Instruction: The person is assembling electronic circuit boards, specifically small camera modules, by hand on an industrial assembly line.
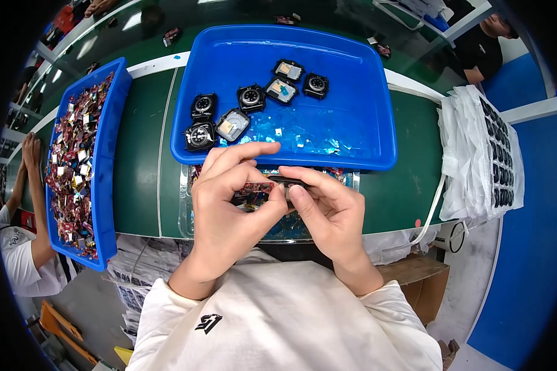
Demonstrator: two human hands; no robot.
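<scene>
Both hands meet over a clear plastic tray [184, 210] holding small red and dark parts. My right hand [334, 213] grips a black watch case [289, 180] between thumb and fingers, and those fingers hide most of it. My left hand [226, 201] pinches thumb and index finger together at the case's left side, its other fingers raised. What sits in that pinch is too covered to make out. A red circuit board [260, 186] shows just beside the left fingertips; whether it is held or lies in the tray is unclear.
Just beyond the hands, a blue tray [291, 38] contains several black watch cases [252, 98] and bits of film. At left, a blue bin [109, 185] is heaped with red circuit boards. White-wrapped stacks of black parts [476, 154] stand at right. Another person's arm [34, 179] is at far left.
</scene>
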